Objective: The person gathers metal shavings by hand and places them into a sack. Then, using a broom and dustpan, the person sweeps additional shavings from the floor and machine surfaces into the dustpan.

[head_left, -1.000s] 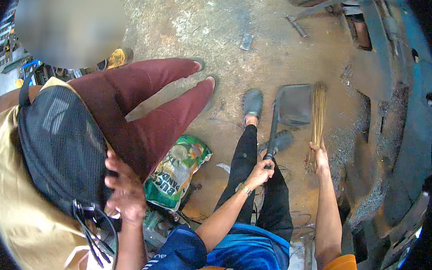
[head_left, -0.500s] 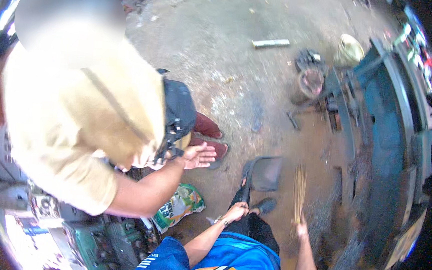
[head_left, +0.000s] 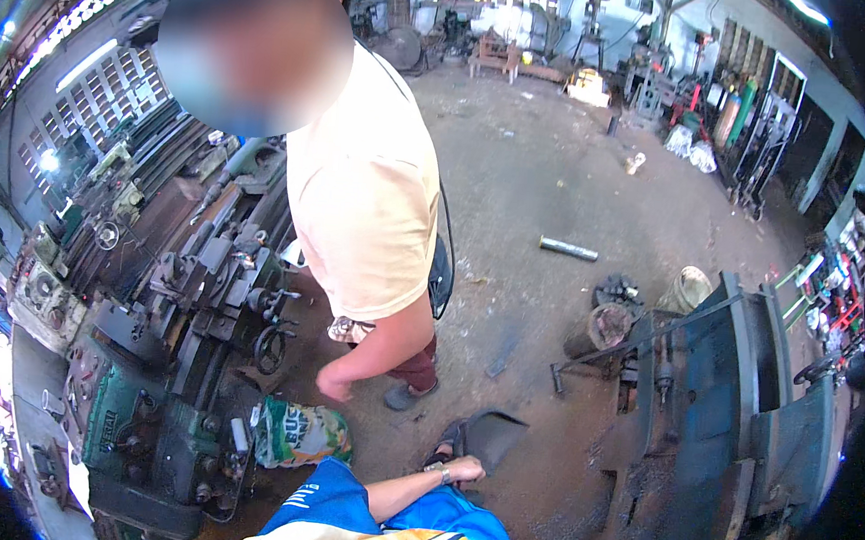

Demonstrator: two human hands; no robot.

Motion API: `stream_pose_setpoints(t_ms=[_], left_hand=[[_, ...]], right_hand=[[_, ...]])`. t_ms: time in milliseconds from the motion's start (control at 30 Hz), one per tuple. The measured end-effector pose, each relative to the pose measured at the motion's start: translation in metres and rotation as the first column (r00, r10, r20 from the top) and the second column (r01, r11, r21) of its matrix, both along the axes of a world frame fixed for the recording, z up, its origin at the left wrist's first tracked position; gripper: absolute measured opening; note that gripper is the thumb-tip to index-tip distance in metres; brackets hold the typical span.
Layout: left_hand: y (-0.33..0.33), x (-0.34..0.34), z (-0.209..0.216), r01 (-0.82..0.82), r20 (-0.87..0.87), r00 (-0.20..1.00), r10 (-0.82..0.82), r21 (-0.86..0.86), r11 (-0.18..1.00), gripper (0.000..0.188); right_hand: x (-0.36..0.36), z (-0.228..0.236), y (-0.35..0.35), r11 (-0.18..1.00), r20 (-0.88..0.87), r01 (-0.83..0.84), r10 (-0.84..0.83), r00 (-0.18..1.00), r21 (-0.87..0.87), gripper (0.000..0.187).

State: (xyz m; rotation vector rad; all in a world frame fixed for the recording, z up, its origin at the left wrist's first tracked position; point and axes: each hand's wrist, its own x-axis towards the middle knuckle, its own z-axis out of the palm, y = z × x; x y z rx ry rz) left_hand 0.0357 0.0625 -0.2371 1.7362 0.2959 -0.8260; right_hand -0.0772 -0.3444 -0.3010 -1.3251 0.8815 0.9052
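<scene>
I see L hand [head_left: 463, 470] near, fingers curled round dustpan [head_left: 494, 439]; sack [head_left: 303, 436] on flr to left. R hand fingers: can't tell.

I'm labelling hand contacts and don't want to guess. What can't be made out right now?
In the head view:
Right hand: out of sight, apparently past the lower edge.
Handle of the dustpan: mostly hidden by the left hand.
Co-worker: face blurred out; other hand hidden by their body.
Yellow thing near the far wall: too small to identify.
</scene>
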Motion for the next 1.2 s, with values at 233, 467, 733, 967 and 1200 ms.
stream_pose_setpoints(t_ms=[233, 467, 733, 967, 1200], left_hand=[[-0.096, 0.02, 0.056, 0.087, -0.07, 0.993, -0.09, -0.039, 0.995, 0.035], [-0.179, 0.0, 0.093, 0.269, 0.057, 0.963, -0.264, -0.142, 0.953, 0.04], [-0.178, 0.0, 0.101, 0.494, 0.261, 0.822, -0.506, 0.115, 0.862, 0.052], [-0.176, 0.0, 0.119, 0.478, 0.193, 0.834, -0.517, 0.216, 0.851, 0.054], [-0.174, 0.015, 0.142, 0.523, 0.141, 0.827, -0.545, 0.162, 0.836, 0.06]], right_hand=[[0.053, 0.042, 0.035, 0.68, -0.067, 0.566, -0.61, 0.789, 0.467, 0.06], [0.083, 0.029, 0.043, 0.422, -0.1, 0.614, -0.766, 0.635, 0.667, 0.058], [0.092, 0.006, 0.029, 0.557, 0.157, 0.584, -0.789, 0.594, 0.59, 0.071], [0.085, 0.035, 0.049, 0.436, -0.063, 0.606, -0.776, 0.628, 0.666, 0.047], [0.089, 0.034, 0.066, 0.563, 0.176, 0.638, -0.806, 0.566, 0.526, 0.054]])
